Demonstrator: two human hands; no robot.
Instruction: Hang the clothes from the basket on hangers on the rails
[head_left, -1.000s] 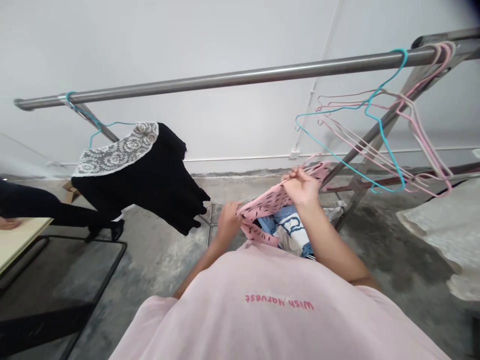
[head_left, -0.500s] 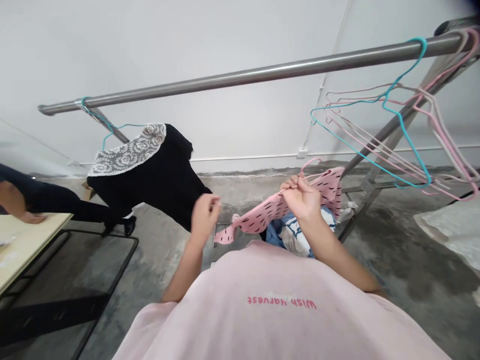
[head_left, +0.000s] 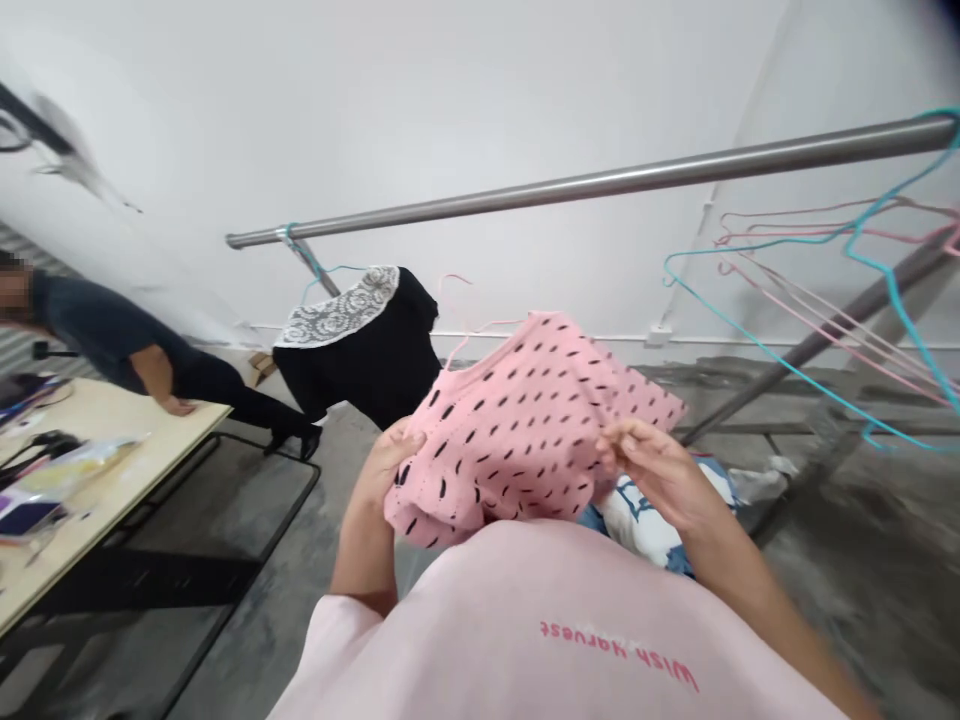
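Observation:
A pink shirt with black dashes [head_left: 517,420] is spread in front of my chest, with a pink hanger [head_left: 459,345] inside its neck and the hook sticking up at the left. My left hand [head_left: 391,455] is closed on the shirt's left side. On the right, my right hand [head_left: 645,450] pinches the shirt's other side between thumb and fingers. Behind the shirt, a black top with a white lace collar [head_left: 367,345] hangs from a metal rail [head_left: 525,195] on a blue hanger [head_left: 319,270].
A blue hanger [head_left: 757,330] and several pink and grey ones hang at the rail's right end. Blue and white clothes [head_left: 652,520] lie low behind my right arm. At the left, a person in dark clothes [head_left: 112,320] leans on a cluttered table [head_left: 150,450].
My left hand, free before, now holds the shirt. My right hand has moved from the hanger to the shirt's side. The shirt is now spread open, and the view has turned left.

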